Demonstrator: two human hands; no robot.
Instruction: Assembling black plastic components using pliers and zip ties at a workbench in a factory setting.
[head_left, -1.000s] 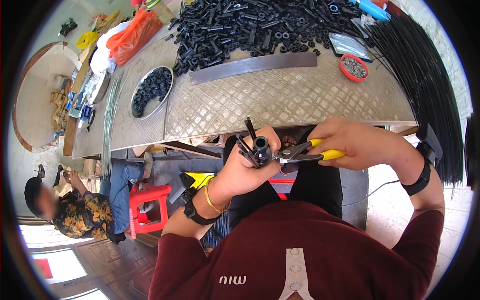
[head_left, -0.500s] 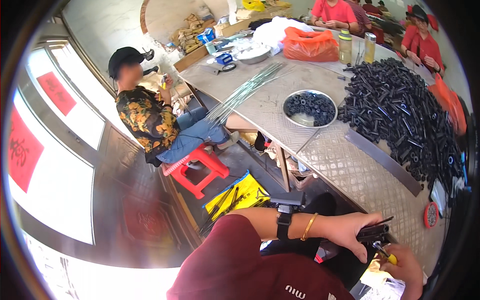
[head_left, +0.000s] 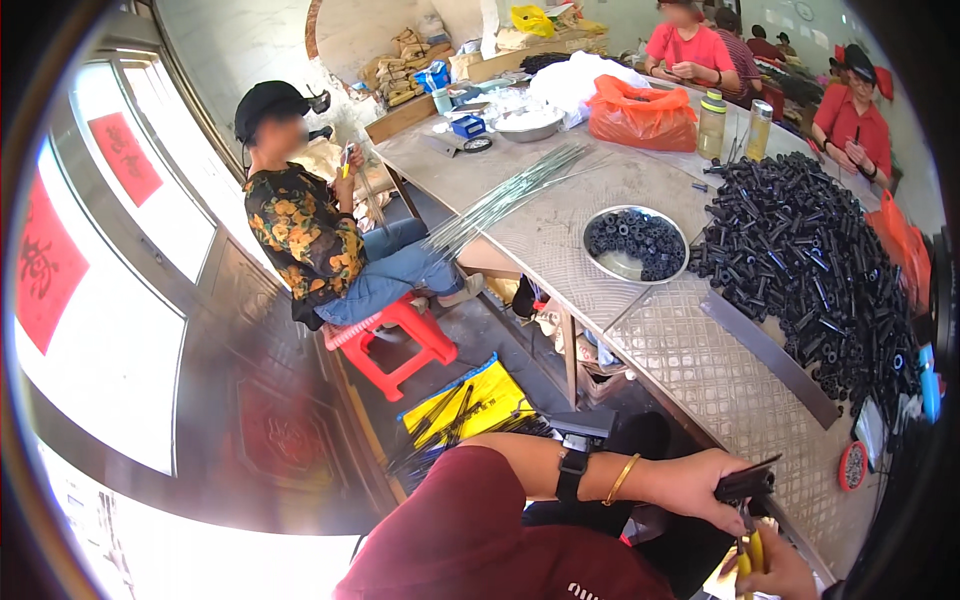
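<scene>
My left hand is closed around a bundle of dark, rod-like black pieces near the table's front edge. Just below it, my right hand grips yellow-handled pliers. The pliers' jaws point up toward the underside of the black pieces; whether they touch is too small to tell. To the right lies a big heap of black tubular parts. A round metal tray with black ring-shaped pieces stands left of the heap.
A flat metal strip lies before the heap, and a small red dish sits at the right. Thin metal rods stick out over the table's left edge. A person sits on a red stool; black rods lie on a yellow sack.
The pliers have swung from slanted to more upright below the black pieces, and my right hand has shifted left and down. The whole view has shifted slightly.
</scene>
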